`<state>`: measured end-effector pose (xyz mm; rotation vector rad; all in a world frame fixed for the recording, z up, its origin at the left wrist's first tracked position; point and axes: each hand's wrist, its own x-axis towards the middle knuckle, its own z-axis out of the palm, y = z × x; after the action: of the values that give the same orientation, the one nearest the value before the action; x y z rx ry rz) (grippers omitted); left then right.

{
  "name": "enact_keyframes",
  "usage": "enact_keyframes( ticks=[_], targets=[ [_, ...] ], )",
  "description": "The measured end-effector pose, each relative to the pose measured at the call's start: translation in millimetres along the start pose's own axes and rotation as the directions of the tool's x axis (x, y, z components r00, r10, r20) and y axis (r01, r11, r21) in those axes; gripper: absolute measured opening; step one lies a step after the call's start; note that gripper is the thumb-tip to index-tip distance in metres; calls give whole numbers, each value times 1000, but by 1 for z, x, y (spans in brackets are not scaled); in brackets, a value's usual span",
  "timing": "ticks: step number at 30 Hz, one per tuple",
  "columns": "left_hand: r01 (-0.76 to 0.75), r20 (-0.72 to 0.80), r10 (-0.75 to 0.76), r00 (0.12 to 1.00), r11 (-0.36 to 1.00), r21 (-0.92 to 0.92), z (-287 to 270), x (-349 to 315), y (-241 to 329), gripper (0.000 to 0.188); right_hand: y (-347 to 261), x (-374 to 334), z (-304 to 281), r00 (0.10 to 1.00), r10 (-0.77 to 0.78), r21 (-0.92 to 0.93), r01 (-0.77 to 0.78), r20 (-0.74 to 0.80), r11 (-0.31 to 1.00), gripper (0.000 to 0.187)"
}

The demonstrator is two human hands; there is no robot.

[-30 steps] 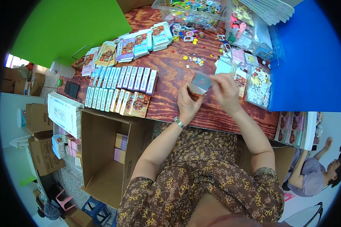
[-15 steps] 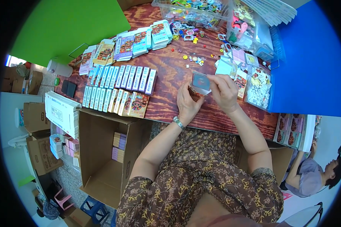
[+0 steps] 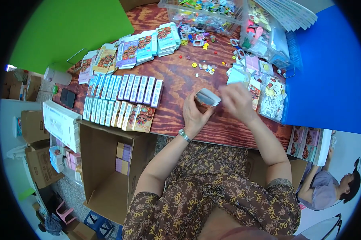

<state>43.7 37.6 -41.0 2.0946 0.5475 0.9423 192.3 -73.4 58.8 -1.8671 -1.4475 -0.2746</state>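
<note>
My left hand is wrapped round a small card box above the front part of the table. Its top is open with a pale flap standing up, and something greyish shows inside, too small to make out. Just right of the box is my right hand, its fingers smeared by motion, so I cannot tell whether they hold anything. Beside that hand lie an orange printed box and a heap of pale cards. Small coloured trinkets are scattered beyond both hands.
Rows of filled boxes stand at left, with stacks of flat cartons behind. Clear bins of trinkets and a tub of white pieces stand far and right. An open cardboard box sits below the table edge; another person is at right.
The dark flat packet that my right hand held at the box's mouth is no longer visible outside it. My right hand has drawn back slightly right, and the left has tilted the box.
</note>
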Motion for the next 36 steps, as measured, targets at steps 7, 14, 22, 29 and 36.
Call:
enact_keyframes(
  ticks=[7,14,22,29,36],
  targets=[
    [-42,18,42,999,999,7,3,-1,-11,86,152,58,23,866,498,-562,-390,47,730,30],
    [-244,62,241,969,969,38,5,3,-10,98,187,58,56,776,623,-690,-398,99,605,25],
    [-145,135,142,981,989,18,2,7,-11,104,126,64,16,760,576,-361,-468,301,807,30],
    [-81,132,81,988,997,-9,1,0,-8,102,22,51,-32,651,425,329,-718,629,613,30],
    [-140,67,141,988,990,-12,0,-4,-7,98,-23,42,-22,689,324,228,-582,648,781,30]
  ],
)
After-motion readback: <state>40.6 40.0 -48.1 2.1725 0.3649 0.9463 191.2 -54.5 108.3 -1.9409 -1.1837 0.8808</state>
